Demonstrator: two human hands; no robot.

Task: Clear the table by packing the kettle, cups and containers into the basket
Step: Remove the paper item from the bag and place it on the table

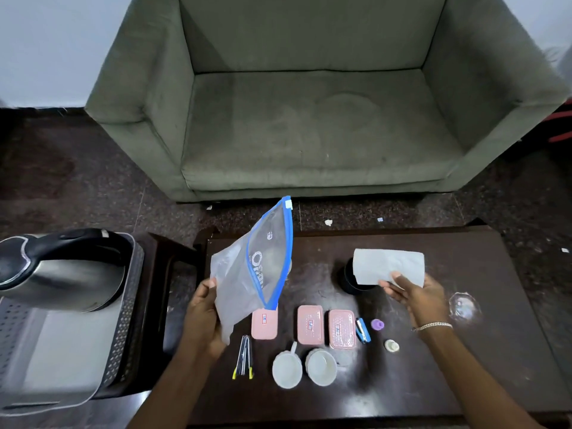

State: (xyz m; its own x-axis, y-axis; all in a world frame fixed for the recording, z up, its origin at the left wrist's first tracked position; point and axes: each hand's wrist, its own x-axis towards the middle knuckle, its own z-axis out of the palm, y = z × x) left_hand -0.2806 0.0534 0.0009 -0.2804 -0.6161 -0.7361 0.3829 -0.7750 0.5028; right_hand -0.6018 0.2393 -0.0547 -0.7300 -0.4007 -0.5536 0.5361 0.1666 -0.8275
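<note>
My left hand point(205, 317) holds a clear zip pouch with blue trim point(257, 267) upright over the dark table point(433, 366). My right hand point(418, 295) grips a white paper roll point(388, 264) just above a black cup point(351, 278). Three pink containers point(310, 325) lie in a row near the table's middle. Two white cups point(287, 370) stand in front of them. The steel kettle with a black handle point(58, 274) sits in the grey perforated basket point(127, 320) at the left.
A blue stapler point(362, 330), a purple cap point(377, 324), a small white cap point(391, 346) and metal tweezers point(244, 357) lie on the table. A glass dish point(464, 306) is at the right. A green sofa point(309, 119) stands behind.
</note>
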